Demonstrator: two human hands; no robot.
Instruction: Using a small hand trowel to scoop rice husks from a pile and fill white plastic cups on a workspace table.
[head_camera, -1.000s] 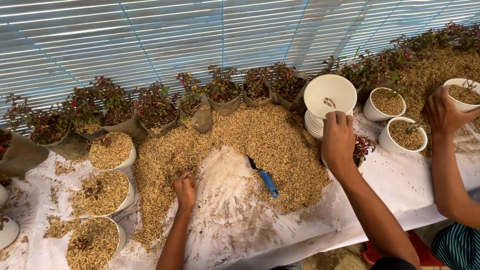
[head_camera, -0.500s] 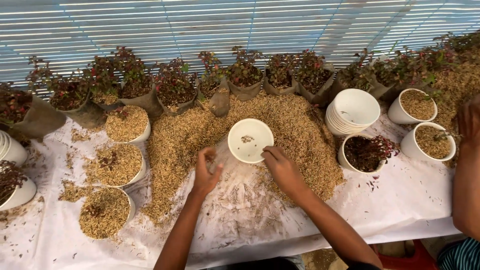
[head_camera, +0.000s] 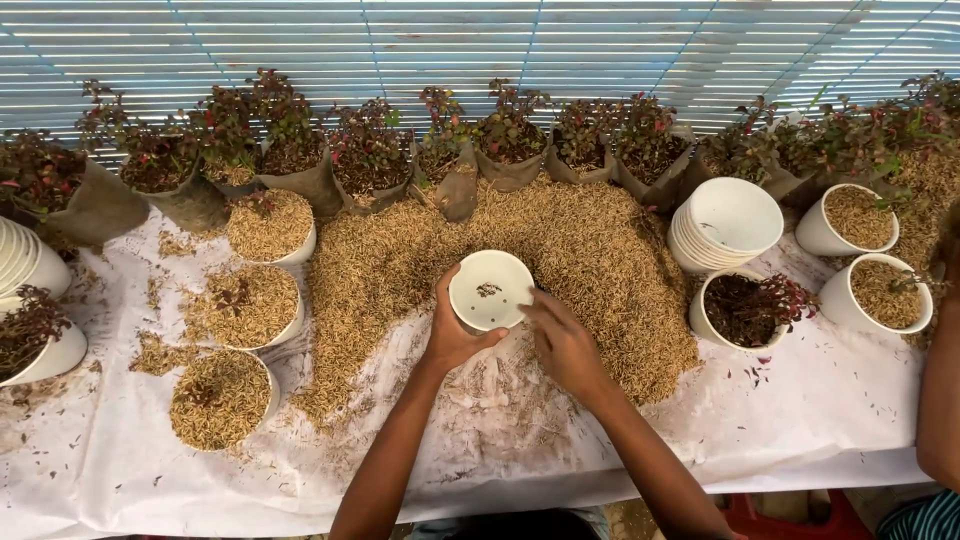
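A small white pot (head_camera: 490, 291) is held at the near edge of the heap of husks (head_camera: 500, 270), its open mouth turned up to the camera so that drain holes and a few dark crumbs are seen on its floor. It is gripped by the left hand (head_camera: 452, 335), whose thumb and fingers are wrapped round its left wall; the far fingers are hidden behind the pot. The right hand (head_camera: 565, 345) is laid against the pot's near right rim, fingers loosely curled, but whether the rim is pinched cannot be told. A stack of empty white pots (head_camera: 728, 222) is seen to the right, with a pot holding a red-leaved plant (head_camera: 750, 308) just near of it. Husk-filled pots (head_camera: 250, 310) are ranged on the left over the white sheet (head_camera: 780, 420). Along the far side a row of bagged plants (head_camera: 370, 160) is set. At the right edge another person's arm (head_camera: 940, 400) is cut off by the frame.
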